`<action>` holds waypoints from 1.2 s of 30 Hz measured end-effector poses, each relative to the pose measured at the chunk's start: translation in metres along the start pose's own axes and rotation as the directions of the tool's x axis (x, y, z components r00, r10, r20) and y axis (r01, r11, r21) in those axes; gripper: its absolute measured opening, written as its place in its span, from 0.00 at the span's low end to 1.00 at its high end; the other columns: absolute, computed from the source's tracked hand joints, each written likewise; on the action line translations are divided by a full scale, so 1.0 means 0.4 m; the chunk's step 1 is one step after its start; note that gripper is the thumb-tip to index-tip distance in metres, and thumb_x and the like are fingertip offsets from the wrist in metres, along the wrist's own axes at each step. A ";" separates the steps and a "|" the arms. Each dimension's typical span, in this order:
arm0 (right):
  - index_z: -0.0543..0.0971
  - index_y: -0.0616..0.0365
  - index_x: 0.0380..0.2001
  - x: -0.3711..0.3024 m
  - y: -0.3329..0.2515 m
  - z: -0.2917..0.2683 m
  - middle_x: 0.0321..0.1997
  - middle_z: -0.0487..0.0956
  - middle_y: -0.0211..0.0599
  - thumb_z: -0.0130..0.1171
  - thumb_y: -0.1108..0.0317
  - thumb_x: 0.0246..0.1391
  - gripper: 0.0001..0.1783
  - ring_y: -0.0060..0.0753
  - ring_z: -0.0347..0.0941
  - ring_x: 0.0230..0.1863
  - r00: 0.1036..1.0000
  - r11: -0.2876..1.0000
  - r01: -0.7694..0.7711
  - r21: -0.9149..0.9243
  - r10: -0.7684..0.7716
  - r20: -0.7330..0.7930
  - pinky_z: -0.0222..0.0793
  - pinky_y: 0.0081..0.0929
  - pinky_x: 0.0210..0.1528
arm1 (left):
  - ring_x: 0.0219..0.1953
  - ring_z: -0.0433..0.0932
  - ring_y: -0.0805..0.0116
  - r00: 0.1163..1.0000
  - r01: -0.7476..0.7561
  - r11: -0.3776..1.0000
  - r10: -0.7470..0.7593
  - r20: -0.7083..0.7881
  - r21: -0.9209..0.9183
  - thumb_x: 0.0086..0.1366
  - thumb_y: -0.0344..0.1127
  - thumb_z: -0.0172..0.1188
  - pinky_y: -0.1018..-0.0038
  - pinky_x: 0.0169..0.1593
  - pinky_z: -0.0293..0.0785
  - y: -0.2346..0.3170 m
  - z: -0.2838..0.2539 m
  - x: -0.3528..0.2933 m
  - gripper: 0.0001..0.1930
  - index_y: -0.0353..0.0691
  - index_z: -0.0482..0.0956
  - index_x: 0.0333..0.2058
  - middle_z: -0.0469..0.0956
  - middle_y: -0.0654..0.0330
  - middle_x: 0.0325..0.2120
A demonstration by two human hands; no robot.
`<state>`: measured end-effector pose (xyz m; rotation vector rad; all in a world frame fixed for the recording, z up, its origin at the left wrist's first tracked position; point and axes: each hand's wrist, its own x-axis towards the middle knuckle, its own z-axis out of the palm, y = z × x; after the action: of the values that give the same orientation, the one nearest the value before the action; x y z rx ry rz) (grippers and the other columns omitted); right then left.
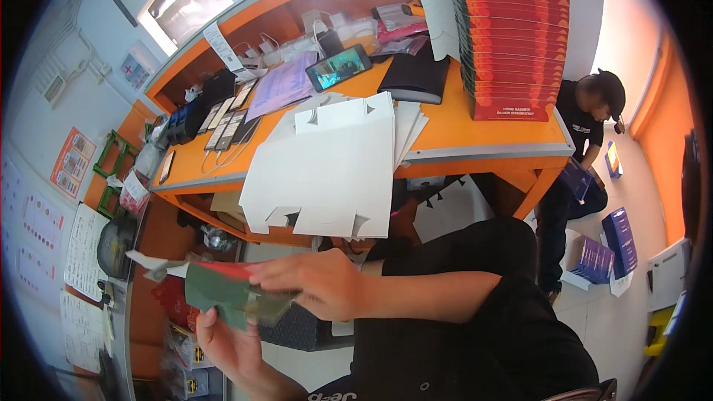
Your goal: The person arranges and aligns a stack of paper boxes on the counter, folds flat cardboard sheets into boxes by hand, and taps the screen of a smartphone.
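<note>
In front of my lap I hold a small green and red cardboard box (215, 291) with white flaps sticking out at its left end. My left hand (234, 345) grips it from below, thumb against the green side. Across its top and right end lies my right hand (319, 282), fingers bent onto the card and slightly blurred. Part of the box's right end is smeared by motion. Beyond my hands, white die-cut card sheets (319, 171) overhang the edge of the orange desk (475, 137).
A tall stack of red printed cartons (512, 44) stands on the desk's right. Behind the sheets are a lit phone (339, 67), a black folder (414, 78) and several phones with cables. At right, a co-worker (587, 115) crouches by blue-purple boxes (620, 241) on the floor.
</note>
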<state>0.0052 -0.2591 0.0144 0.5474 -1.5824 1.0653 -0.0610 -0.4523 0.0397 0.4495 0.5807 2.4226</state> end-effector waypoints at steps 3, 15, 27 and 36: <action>0.75 0.57 0.39 0.009 -0.010 -0.007 0.45 0.77 0.38 0.55 0.78 0.44 0.15 0.37 0.75 0.45 0.947 0.930 -0.319 0.182 0.319 0.027 0.72 0.28 0.45 | 0.49 0.71 0.56 0.995 -0.088 0.972 0.095 -0.025 0.217 0.55 0.28 0.46 0.62 0.50 0.72 -0.061 0.016 0.017 0.23 0.33 0.62 0.53 0.69 0.47 0.47; 0.76 0.50 0.45 0.063 0.010 -0.125 0.56 0.66 0.38 0.62 0.72 0.39 0.23 0.49 0.59 0.60 0.893 0.964 0.242 0.113 -0.267 0.363 0.65 0.44 0.54 | 0.48 0.72 0.59 0.806 -0.463 0.584 0.590 0.044 0.666 0.57 0.26 0.53 0.65 0.52 0.70 -0.164 0.022 -0.003 0.25 0.34 0.58 0.53 0.68 0.49 0.47; 0.77 0.48 0.45 0.039 -0.002 -0.081 0.55 0.67 0.35 0.64 0.68 0.35 0.27 0.44 0.65 0.54 0.965 0.972 0.184 -0.143 -0.151 0.214 0.67 0.37 0.52 | 0.47 0.73 0.60 0.815 -0.474 0.461 0.552 0.176 0.750 0.59 0.24 0.53 0.68 0.49 0.72 -0.214 0.035 0.015 0.21 0.32 0.61 0.51 0.70 0.50 0.47; 0.69 0.53 0.52 0.029 0.015 -0.088 0.55 0.67 0.38 0.55 0.60 0.51 0.24 0.44 0.64 0.52 0.927 0.979 -0.153 0.136 0.094 0.364 0.57 0.36 0.56 | 0.58 0.59 0.60 0.872 -0.364 0.511 0.480 0.093 0.778 0.60 0.25 0.49 0.62 0.57 0.60 -0.226 0.066 -0.003 0.28 0.33 0.49 0.57 0.58 0.49 0.55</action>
<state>0.0154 -0.2238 0.0230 0.7956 -1.8756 1.2500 -0.0058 -0.3798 0.0165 0.8698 1.8211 2.5355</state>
